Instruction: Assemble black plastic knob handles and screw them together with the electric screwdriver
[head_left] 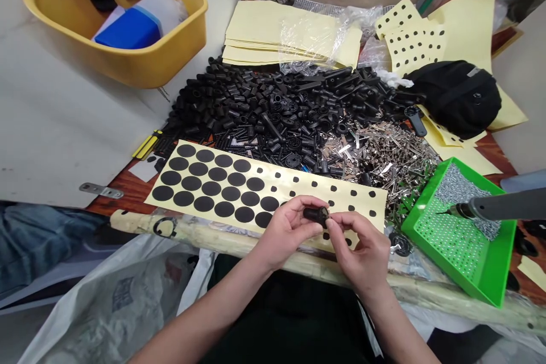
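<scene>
Between both hands is a small black plastic cylindrical part [314, 214], held above a pale yellow sticker sheet [256, 183]. My left hand [290, 224] grips its left end between thumb and fingers. With thumb and fingertips pinched, my right hand [359, 245] is at the part's right end; whether a small piece sits in that pinch is hidden. Rows of large black round stickers [211, 188] cover the sheet's left side, and small dark dots mark its right side. Behind the sheet lies a heap of black plastic parts [256, 102], beside a pile of small metal strips [392, 148].
A green tray [490, 278] of tiny screws stands at right, with an electric screwdriver [503, 206] reaching over it. A yellow bin [170, 62] hangs at upper left. Yellow sheets [264, 23] and a black cap [456, 96] lie at the back. A wrapped roll [191, 232] edges the table.
</scene>
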{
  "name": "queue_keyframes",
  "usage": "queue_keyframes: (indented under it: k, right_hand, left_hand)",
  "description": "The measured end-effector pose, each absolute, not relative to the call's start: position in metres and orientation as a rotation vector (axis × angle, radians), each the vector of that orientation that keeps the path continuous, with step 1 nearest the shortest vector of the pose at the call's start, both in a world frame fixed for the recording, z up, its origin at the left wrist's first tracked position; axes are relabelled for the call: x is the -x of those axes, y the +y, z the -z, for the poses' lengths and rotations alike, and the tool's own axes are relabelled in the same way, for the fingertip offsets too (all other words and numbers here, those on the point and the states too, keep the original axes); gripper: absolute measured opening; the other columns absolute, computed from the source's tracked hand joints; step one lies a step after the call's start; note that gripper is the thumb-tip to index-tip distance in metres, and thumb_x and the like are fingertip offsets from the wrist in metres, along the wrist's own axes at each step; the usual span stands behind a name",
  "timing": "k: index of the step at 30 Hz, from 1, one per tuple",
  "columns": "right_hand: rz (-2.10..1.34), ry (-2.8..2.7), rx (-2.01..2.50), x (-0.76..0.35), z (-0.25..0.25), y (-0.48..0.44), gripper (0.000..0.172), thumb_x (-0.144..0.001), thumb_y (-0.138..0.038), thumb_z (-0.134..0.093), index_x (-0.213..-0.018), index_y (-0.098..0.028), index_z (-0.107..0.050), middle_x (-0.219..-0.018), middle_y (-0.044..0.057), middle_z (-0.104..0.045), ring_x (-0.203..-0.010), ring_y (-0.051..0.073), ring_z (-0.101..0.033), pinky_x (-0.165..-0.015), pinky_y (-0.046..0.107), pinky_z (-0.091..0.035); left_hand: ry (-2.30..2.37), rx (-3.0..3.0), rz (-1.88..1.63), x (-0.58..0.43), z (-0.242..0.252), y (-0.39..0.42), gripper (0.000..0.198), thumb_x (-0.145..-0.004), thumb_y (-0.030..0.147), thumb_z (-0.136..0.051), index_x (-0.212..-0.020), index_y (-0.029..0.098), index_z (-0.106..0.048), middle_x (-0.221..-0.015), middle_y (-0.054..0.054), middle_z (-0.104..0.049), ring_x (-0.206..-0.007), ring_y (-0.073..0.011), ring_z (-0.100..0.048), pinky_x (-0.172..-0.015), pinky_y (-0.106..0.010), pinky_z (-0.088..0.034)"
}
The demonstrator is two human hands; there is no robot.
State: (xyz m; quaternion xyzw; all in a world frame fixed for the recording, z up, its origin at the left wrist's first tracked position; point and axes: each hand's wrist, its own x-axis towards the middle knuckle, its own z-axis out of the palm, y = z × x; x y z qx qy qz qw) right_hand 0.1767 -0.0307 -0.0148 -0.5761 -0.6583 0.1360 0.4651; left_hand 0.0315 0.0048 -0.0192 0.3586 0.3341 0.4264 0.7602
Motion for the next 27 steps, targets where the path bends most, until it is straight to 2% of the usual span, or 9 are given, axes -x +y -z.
queue_keyframes:
  k: [3,8,11,14,18,22,27]
  right_hand:
    - [-0.329,-1.599,1.422,-0.18,0.012,-0.031,0.005,-0.083,-0.014,-0.061,-0.081,-0.019,-0.063,-0.07,0.001,-0.065,-0.058,0.012,-0.058,-0.056,0.025,-0.048]
    - [-0.47,-1.635,1.449,-0.189,0.005,-0.033,0.003,-0.084,-0.022,-0.062,-0.086,-0.02,-0.062,-0.072,0.002,-0.064,-0.062,0.014,-0.058,-0.058,0.027,-0.048]
    - [-0.52,-1.678,1.463,-0.196,0.003,-0.033,0.027,-0.08,-0.029,-0.069,-0.104,-0.02,-0.06,-0.084,0.004,-0.063,-0.071,0.016,-0.058,-0.065,0.031,-0.051]
    - [-0.585,-1.753,1.426,-0.199,0.003,-0.031,0.032,-0.08,-0.027,-0.069,-0.111,-0.021,-0.06,-0.093,0.006,-0.063,-0.075,0.016,-0.059,-0.07,0.032,-0.053]
    - [-0.627,-1.719,1.415,-0.198,0.003,-0.029,0.026,-0.08,-0.026,-0.069,-0.105,-0.021,-0.064,-0.092,0.006,-0.066,-0.074,0.016,-0.06,-0.07,0.032,-0.054]
    - [-0.761,-1.539,1.463,-0.194,0.005,-0.029,0.021,-0.073,-0.027,-0.074,-0.092,-0.02,-0.068,-0.081,0.005,-0.069,-0.067,0.016,-0.062,-0.064,0.031,-0.056]
    - [-1.013,-1.326,1.473,-0.193,0.007,-0.029,0.023,-0.067,-0.026,-0.077,-0.088,-0.017,-0.069,-0.076,0.005,-0.071,-0.063,0.016,-0.064,-0.061,0.031,-0.058]
  left_hand:
    - [0.738,-0.763,-0.899,-0.032,0.019,0.006,0.036,-0.072,0.011,-0.07,-0.106,0.017,-0.062,-0.104,-0.005,-0.064,-0.094,-0.0152,-0.062,-0.084,-0.026,-0.049]
    - [0.746,-0.754,-0.835,-0.034,0.02,0.008,0.017,-0.075,0.018,-0.068,-0.088,0.013,-0.061,-0.073,0.0,-0.063,-0.059,-0.011,-0.061,-0.064,-0.026,-0.05]
    - [0.762,-0.758,-0.825,-0.035,0.018,0.009,0.019,-0.071,0.018,-0.07,-0.087,0.012,-0.061,-0.072,0.0,-0.064,-0.059,-0.0103,-0.061,-0.061,-0.024,-0.05]
    - [0.789,-0.758,-0.825,-0.035,0.016,0.009,0.022,-0.068,0.017,-0.072,-0.086,0.012,-0.06,-0.079,-0.002,-0.065,-0.064,-0.0105,-0.062,-0.064,-0.024,-0.052]
    - [0.826,-0.756,-0.831,-0.036,0.014,0.008,0.023,-0.067,0.016,-0.072,-0.084,0.013,-0.058,-0.078,-0.002,-0.066,-0.064,-0.0106,-0.062,-0.061,-0.022,-0.052]
    - [0.852,-0.823,-0.841,-0.037,0.017,0.005,0.019,-0.067,0.015,-0.07,-0.08,0.014,-0.057,-0.073,0.0,-0.064,-0.058,-0.0091,-0.06,-0.057,-0.022,-0.051]
    - [0.886,-0.912,-0.874,-0.038,0.021,-0.001,0.015,-0.068,0.014,-0.068,-0.079,0.015,-0.057,-0.068,0.001,-0.061,-0.059,-0.0095,-0.057,-0.056,-0.021,-0.049]
